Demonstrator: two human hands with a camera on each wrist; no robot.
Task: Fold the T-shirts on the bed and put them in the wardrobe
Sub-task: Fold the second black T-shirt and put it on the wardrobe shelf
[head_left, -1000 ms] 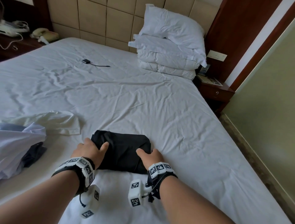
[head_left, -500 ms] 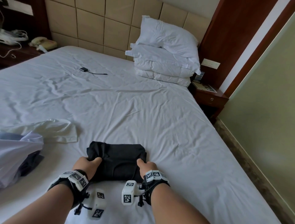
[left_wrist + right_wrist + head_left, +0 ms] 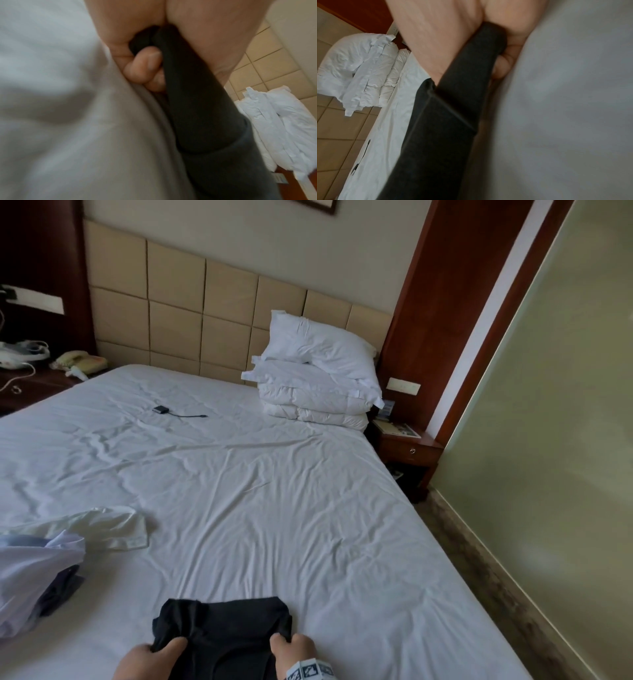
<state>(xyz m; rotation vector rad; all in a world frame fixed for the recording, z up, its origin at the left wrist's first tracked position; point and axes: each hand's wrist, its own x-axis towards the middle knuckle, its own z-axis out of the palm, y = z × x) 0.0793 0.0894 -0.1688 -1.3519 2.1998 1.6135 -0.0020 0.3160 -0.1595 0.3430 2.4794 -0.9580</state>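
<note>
The black T-shirt, soft matte knit folded into a thick rectangular bundle, sits at the near edge of the bed, whose white sheet is creased. The left hand grips its left end, fingers curled beneath and thumb above. The right hand pinches the right end likewise. Whether the bundle is raised off the sheet cannot be confirmed. Loose pale garments lie crumpled to the left, apart from it.

Stacked white pillows against the padded headboard, beige telephone on left nightstand
</note>
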